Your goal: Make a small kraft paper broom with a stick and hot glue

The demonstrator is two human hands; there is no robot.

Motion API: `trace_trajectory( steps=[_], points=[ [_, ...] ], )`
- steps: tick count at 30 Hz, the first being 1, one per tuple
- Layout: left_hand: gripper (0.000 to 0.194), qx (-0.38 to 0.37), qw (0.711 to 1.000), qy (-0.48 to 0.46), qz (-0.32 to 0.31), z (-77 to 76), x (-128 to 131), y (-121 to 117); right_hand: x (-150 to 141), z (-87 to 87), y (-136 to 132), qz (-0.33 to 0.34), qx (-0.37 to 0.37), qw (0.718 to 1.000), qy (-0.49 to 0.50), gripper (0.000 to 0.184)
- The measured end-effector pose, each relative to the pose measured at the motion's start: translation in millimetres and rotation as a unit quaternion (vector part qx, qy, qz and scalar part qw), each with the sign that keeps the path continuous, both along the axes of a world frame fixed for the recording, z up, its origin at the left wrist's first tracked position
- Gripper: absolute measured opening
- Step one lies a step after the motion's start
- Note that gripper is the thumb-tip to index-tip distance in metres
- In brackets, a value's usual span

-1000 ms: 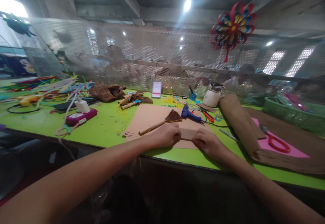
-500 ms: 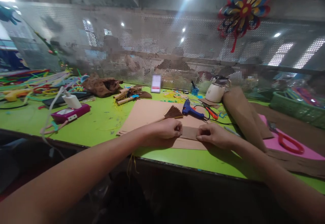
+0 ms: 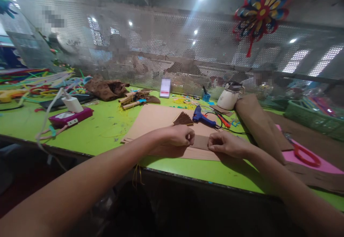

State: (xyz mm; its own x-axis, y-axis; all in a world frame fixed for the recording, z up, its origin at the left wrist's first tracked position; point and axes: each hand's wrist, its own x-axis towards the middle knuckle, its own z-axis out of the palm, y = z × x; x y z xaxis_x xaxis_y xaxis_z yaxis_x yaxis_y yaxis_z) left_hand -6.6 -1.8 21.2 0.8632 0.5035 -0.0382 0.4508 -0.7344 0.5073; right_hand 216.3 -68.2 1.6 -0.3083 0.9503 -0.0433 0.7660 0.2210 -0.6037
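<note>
A brown paper strip (image 3: 201, 142) lies between my hands over a stack of light brown sheets (image 3: 150, 117). My left hand (image 3: 179, 135) pinches the strip's left end, fingers curled. At its right end my right hand (image 3: 224, 144) is closed in a pinch too. Just beyond my left hand rests a pleated dark brown paper fan (image 3: 183, 119). A blue glue gun (image 3: 204, 117) lies on the sheets behind the strip, its cable curving off to the right.
Rolled brown paper (image 3: 258, 126) and red-handled scissors (image 3: 306, 155) lie to the right, near a green basket (image 3: 314, 117). Behind stand a white kettle (image 3: 228, 97) and a phone (image 3: 165, 88). On the left sits a purple power strip (image 3: 70, 117). Perforated panelling (image 3: 153, 33) closes off the back.
The view has shifted slightly. Both hands keep nearly the same place and hold at the strip's two ends.
</note>
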Motion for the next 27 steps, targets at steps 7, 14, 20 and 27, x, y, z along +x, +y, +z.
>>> trace_trajectory(
  steps=[7, 14, 20, 27],
  points=[
    [0.023, -0.030, 0.997, -0.066, 0.005, -12.4, -6.9, 2.8, -4.2, -8.5, -14.4, 0.012, 0.099, 0.995, 0.006, 0.018],
    [0.024, 0.067, 0.990, -0.108, -0.067, -17.8, -13.5, 0.6, -7.1, -15.7, -24.8, 0.059, 0.189, 0.979, -0.051, 0.032],
    [0.025, 0.238, 0.961, -0.096, -0.103, -20.4, -22.0, -10.8, -4.1, -21.5, -29.3, 0.093, 0.255, 0.955, -0.120, 0.030],
    [0.022, 0.342, 0.928, -0.061, -0.132, -17.2, -26.7, -19.5, 10.3, -19.9, -43.9, 0.130, 0.289, 0.927, -0.200, 0.035]
  ],
)
